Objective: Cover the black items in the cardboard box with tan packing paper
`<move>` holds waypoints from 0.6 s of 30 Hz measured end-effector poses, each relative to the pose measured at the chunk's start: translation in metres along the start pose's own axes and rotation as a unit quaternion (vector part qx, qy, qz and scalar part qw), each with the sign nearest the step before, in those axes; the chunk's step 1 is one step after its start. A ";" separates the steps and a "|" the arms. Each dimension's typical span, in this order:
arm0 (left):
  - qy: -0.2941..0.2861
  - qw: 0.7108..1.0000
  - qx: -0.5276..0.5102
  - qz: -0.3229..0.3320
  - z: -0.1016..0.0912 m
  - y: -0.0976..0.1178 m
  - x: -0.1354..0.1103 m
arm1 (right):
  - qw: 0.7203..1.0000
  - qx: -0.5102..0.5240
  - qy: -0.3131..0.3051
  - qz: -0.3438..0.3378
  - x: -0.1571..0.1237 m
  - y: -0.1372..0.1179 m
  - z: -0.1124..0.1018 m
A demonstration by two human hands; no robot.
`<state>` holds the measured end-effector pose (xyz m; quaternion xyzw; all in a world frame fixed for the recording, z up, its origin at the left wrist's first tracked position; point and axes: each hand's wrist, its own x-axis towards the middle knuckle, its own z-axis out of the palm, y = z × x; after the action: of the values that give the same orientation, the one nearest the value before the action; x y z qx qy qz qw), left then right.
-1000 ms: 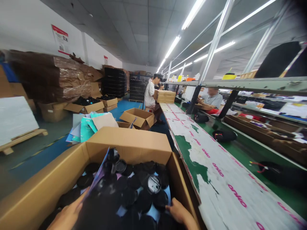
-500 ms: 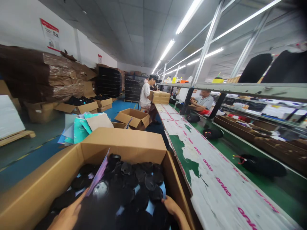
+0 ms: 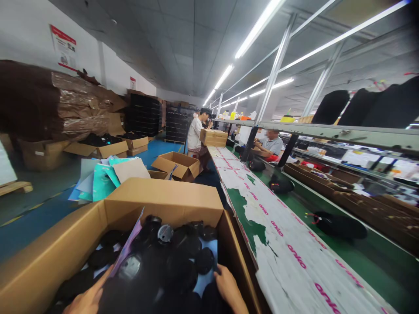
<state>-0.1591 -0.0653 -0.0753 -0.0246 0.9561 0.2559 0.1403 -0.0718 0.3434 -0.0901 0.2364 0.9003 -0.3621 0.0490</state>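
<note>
A large open cardboard box (image 3: 49, 257) stands in front of me, full of several round black parts (image 3: 183, 248) lying on a pale blue sheet (image 3: 204, 285). My left hand (image 3: 85, 300) is low in the box at the left, its fingers closed along the raised edge of a purple-blue sheet (image 3: 128, 246) that stands up at a slant. My right hand (image 3: 228, 290) is at the box's right wall, fingers curled onto the pale blue sheet's edge, next to the black parts. Both wrists are cut off by the bottom of the view.
To the right runs a long bench covered in white printed film (image 3: 281, 244), then a green conveyor (image 3: 347, 257) carrying black items (image 3: 338, 226). Open boxes (image 3: 176, 165) and coloured sheets (image 3: 98, 181) lie on the floor. Two people (image 3: 195, 133) work further along.
The black parts have shifted and slid inside the box as the sheet tilts. My right hand has moved a little left and up. The black items on the conveyor have come nearer.
</note>
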 end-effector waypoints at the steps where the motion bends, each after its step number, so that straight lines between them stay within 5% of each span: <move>1: -0.003 1.000 0.002 -0.003 0.000 0.001 -0.001 | 1.000 0.006 0.002 -0.004 -0.001 -0.001 0.000; 11: -0.019 1.000 0.010 0.012 -0.010 0.017 -0.016 | 1.000 0.019 -0.020 -0.001 -0.009 -0.014 -0.011; 18: -0.040 0.999 0.022 0.012 -0.011 0.022 -0.019 | 0.999 -0.044 -0.012 0.005 -0.033 -0.055 -0.019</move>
<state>-0.1467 -0.0519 -0.0499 0.0001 0.9553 0.2372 0.1762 -0.0660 0.3091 -0.0327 0.2344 0.9135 -0.3244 0.0723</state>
